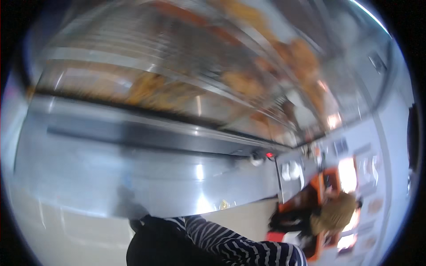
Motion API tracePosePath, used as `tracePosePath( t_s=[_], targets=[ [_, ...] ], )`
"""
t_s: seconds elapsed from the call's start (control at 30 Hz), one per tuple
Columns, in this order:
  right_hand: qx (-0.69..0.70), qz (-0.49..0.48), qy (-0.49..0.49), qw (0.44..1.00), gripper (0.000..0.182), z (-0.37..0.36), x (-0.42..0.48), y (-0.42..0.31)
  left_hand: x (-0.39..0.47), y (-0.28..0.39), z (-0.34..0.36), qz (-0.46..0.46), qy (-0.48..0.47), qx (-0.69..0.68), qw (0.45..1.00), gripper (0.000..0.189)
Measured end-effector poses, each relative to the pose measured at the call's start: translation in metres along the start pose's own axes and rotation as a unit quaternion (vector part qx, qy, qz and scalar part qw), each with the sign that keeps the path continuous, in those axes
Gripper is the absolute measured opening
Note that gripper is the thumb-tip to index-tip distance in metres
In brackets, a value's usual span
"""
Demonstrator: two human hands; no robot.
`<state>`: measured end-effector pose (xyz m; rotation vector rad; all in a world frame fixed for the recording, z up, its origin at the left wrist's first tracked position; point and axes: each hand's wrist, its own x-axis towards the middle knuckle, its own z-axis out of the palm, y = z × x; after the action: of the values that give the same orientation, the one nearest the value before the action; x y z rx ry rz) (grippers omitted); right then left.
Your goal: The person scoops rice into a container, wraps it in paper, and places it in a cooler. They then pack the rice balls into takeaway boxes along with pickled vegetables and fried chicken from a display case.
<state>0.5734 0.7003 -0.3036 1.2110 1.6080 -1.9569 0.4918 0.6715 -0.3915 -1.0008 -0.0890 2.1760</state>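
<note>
Neither of my hands can be seen. One striped sleeve (233, 237) reaches toward the front edge of a stainless steel counter (159, 179), and the hand at its end is hidden. My dark clothing (159, 242) is pressed close to that same edge. Before me, behind the counter, rises a glass display case (196, 89) with several shelves. Blurred golden-brown food (146, 88) lies on its lowest level, and more food (243, 83) sits higher up. A small round yellowish object (223, 204) rests at the counter's front edge.
Toward the right end of the counter a red light (269, 155) glows beside a small rounded object (256, 159). White items (291, 171) stand past it. Another person in a tan top (336, 212) is near orange-framed furniture (327, 173). Pale floor (246, 217) shows below the counter.
</note>
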Motion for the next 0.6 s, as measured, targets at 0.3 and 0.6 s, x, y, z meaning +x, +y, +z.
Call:
tracePosePath(
  t_s=[0.3, 0.6],
  targets=[
    [-0.023, -0.027, 0.003, 0.999, 0.044, 0.016, -0.072, 0.072, -0.010, 0.063, -0.025, 0.058, 0.105, 0.306, 0.944, 0.027],
    [0.359, -0.022, 0.313, 0.879, 0.035, -0.078, -0.228, 0.175, -0.026, 0.063, -0.012, 0.081, 0.144, 0.618, 0.769, 0.029]
  ],
)
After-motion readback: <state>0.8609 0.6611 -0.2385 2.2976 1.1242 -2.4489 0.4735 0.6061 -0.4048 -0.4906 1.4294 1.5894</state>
